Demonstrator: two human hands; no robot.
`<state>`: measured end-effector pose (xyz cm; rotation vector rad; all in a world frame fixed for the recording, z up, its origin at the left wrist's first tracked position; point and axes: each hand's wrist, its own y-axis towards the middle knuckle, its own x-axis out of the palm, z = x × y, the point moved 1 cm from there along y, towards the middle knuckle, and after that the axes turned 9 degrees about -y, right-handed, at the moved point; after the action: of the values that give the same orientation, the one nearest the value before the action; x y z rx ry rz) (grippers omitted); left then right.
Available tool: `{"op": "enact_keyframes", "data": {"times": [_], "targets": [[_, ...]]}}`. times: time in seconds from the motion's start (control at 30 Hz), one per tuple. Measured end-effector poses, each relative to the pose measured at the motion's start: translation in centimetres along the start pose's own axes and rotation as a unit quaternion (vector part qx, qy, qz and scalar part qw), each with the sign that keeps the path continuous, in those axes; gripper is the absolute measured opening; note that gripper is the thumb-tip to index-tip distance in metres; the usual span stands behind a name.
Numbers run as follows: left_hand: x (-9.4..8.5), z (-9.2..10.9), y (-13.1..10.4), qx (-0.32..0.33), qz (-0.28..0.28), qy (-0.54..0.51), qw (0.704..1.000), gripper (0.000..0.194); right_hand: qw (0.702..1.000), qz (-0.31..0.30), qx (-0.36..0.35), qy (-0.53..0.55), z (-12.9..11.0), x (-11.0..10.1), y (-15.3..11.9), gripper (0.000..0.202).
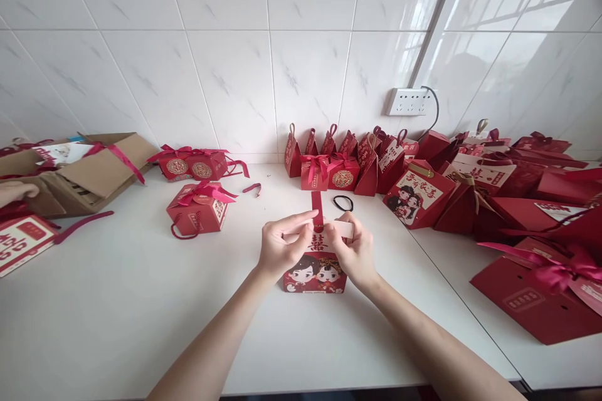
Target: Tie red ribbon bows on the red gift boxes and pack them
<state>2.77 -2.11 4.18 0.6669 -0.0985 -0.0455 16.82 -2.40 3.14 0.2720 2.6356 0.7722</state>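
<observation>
In the head view, the red box with two cartoon figures sits between the person's two hands, at the middle of the tabletop, printed front towards the wearer. Both hands meet at its upper edge, one on each side, where a red strap runs away from the wearer.

The right hand pinches the pale upper edge of the box, thumb on the near face, fingers curled behind. The left hand has its thumb and forefinger at the upper left corner, the forefinger stretched towards the strap; whether that grip pinches anything, I cannot tell. Both forearms slant inward from the lower edge of the view.

Bare tabletop lies to the left of the left forearm and in front of the box. Just beyond the right hand lies a black ring; behind it, a row of small red boxes stands near the tiled wall. A seam in the tabletop runs right of the hands, with a large bow-tied box past it. Another person's hand shows at far left, near an open carton.
</observation>
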Motion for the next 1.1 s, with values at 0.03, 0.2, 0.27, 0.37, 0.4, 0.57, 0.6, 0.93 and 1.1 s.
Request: {"op": "enact_keyframes", "data": {"times": [0.03, 0.2, 0.27, 0.37, 0.4, 0.57, 0.6, 0.93, 1.1], "targets": [[0.01, -0.04, -0.02, -0.004, -0.003, -0.001, 1.000, 0.023, 1.000, 0.003, 0.000, -0.001, 0.02, -0.01, -0.01, 0.032], [-0.04, -0.14, -0.10, -0.009, -0.014, -0.004, 1.000, 0.023, 1.000, 0.004, -0.010, 0.008, 0.03, -0.07, -0.11, 0.031], [-0.11, -0.17, -0.13, 0.000, -0.014, -0.002, 1.000, 0.024, 1.000, -0.004, -0.016, 0.022, 0.08, -0.02, -0.12, 0.031], [-0.20, -0.20, -0.13, 0.008, -0.020, 0.006, 1.000, 0.025, 0.999, -0.006, -0.009, 0.039, 0.24, 0.09, -0.12, 0.033], [-0.21, -0.19, -0.12, 0.009, -0.024, 0.009, 1.000, 0.025, 0.999, -0.004, -0.004, 0.040, 0.30, 0.13, -0.13, 0.034], [-0.11, -0.09, -0.07, 0.009, -0.030, 0.005, 1.000, 0.025, 1.000, -0.001, 0.004, 0.020, 0.41, 0.19, -0.14, 0.035], [-0.09, -0.09, -0.07, 0.006, -0.027, 0.004, 1.000, 0.024, 1.000, -0.001, 0.004, 0.016, 0.40, 0.18, -0.14, 0.035], [-0.02, -0.24, -0.19, -0.034, -0.016, -0.013, 0.999, 0.024, 1.000, -0.003, 0.013, 0.008, 0.07, 0.11, -0.11, 0.036], [0.00, -0.01, -0.14, -0.012, -0.011, -0.002, 1.000, 0.022, 1.000, 0.006, 0.007, -0.001, 0.21, 0.16, -0.10, 0.036]]}}
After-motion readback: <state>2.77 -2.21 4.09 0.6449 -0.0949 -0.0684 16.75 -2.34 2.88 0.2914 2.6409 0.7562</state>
